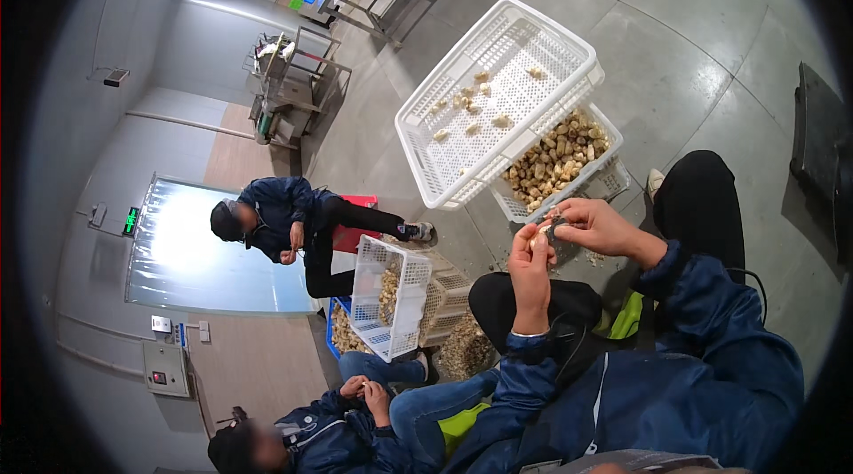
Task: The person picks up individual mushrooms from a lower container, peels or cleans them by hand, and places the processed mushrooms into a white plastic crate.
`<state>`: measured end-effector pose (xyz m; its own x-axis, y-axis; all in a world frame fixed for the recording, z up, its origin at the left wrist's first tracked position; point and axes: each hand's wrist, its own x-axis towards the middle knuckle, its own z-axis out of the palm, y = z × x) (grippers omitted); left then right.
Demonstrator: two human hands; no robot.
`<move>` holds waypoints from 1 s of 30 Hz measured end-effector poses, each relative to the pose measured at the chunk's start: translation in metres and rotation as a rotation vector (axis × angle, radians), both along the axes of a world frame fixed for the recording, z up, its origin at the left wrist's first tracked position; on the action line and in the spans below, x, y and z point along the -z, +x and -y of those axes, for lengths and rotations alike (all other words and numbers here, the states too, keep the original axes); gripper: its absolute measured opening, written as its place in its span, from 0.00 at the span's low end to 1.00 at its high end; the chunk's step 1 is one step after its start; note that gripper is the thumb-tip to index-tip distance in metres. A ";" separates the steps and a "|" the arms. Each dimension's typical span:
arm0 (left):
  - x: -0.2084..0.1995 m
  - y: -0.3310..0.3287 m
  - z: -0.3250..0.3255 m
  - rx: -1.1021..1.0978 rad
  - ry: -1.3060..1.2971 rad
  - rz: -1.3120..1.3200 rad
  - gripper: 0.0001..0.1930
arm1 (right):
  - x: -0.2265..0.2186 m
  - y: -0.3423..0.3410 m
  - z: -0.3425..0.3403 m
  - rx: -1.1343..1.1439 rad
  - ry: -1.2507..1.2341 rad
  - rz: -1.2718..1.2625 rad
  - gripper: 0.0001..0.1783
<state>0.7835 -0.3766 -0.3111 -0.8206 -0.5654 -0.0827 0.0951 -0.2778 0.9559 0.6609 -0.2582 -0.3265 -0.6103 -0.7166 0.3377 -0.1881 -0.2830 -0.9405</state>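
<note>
My two hands are raised close together in front of my knees. In my left hand (530, 283) a small pale piece (538, 239), which looks like a mushroom, is pinched between thumb and fingers. My right hand (597, 227) is closed beside it on something small and dark, too small to make out. Just beyond my hands, a white perforated basket (515, 47) holds several pale pieces. It rests tilted on a lower crate (615, 147) full of brown and cream mushrooms (560, 154).
Two people in dark jackets (275, 207) (342, 438) work with their hands at the left. Between us stand a white crate (410, 296), a blue crate (332, 332) and a heap of trimmings (466, 345). A dark flat object (817, 163) lies at the right.
</note>
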 end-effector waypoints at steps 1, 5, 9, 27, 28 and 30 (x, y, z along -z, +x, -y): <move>0.001 0.000 -0.001 -0.024 -0.125 0.041 0.12 | -0.001 -0.002 -0.001 -0.062 0.073 0.120 0.12; 0.002 0.003 0.004 0.019 0.221 -0.057 0.11 | -0.004 -0.014 -0.007 -0.141 0.173 0.269 0.12; 0.012 0.007 0.013 0.069 0.192 -0.068 0.10 | -0.006 -0.003 -0.002 -0.045 0.067 0.090 0.12; 0.002 0.005 0.006 0.042 0.177 -0.033 0.17 | 0.010 -0.004 0.003 0.009 0.055 0.047 0.14; 0.003 0.008 0.008 0.076 0.235 -0.058 0.17 | 0.007 -0.009 0.001 -0.051 0.125 0.177 0.14; 0.002 0.005 0.007 0.019 0.240 -0.049 0.16 | -0.006 -0.011 -0.005 -0.138 0.228 0.331 0.13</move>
<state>0.7889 -0.3833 -0.3127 -0.8372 -0.5188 -0.1729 0.1319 -0.4984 0.8568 0.6496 -0.2535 -0.3204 -0.5524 -0.8327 -0.0374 0.1600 -0.0619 -0.9852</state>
